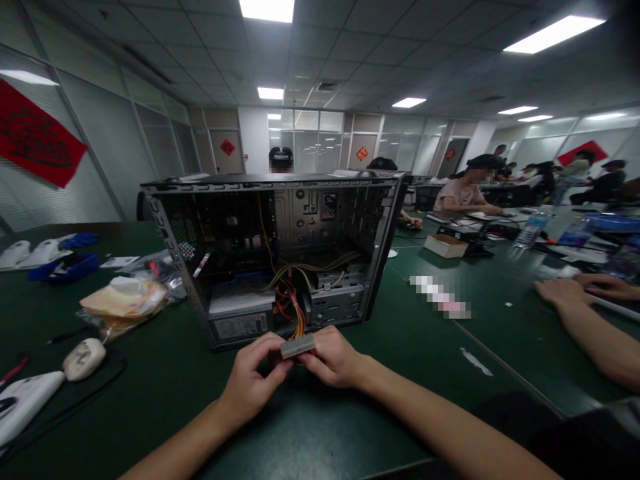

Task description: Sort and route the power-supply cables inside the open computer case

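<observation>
An open black computer case (387,233) stands on the green table, its inside facing me. From beside the silver power supply (243,323) at its lower left, red, yellow and orange wires (299,313) run out to a wide pale connector (298,346) in front of the case. My left hand (255,373) pinches the connector's left end between thumb and fingers. Around its right end and the wires, my right hand (336,358) is closed. Thinner cables (320,267) cross the inside of the case.
At left lie a white mouse (84,359), a white device (30,400), a tissue pack (123,300) and a blue tray (65,268). Another person's hands (565,293) rest at right. A small box (445,246) and bottles (533,228) stand farther back.
</observation>
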`<state>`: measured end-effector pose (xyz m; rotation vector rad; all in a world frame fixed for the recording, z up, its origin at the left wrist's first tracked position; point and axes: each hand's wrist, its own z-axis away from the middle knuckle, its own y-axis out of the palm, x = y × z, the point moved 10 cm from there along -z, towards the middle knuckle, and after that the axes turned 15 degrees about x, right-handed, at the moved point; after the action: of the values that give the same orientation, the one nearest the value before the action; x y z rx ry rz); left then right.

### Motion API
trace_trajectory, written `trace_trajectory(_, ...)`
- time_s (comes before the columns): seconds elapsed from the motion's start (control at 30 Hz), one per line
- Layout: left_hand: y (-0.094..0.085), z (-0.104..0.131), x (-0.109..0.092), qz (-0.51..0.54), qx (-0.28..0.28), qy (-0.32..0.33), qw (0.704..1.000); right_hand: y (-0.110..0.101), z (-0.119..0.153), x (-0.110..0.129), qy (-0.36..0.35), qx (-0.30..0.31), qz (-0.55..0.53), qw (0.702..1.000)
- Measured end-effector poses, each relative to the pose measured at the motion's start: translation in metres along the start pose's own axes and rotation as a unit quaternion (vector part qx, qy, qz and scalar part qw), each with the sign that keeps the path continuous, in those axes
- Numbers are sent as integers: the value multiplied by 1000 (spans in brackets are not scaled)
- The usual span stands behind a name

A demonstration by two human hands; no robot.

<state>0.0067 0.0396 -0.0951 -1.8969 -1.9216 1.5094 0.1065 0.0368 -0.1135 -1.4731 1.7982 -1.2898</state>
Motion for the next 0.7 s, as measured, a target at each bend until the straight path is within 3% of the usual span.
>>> trace_trajectory(0.37, -14, 1, -3, -10, -33, -13, 999, -11, -2, -3, 24, -40, 11, 999)
trace_trajectory(0.7, 5, 3, -2, -23, 37, 7, 999, -1, -1, 3, -14, 1, 13, 1000)
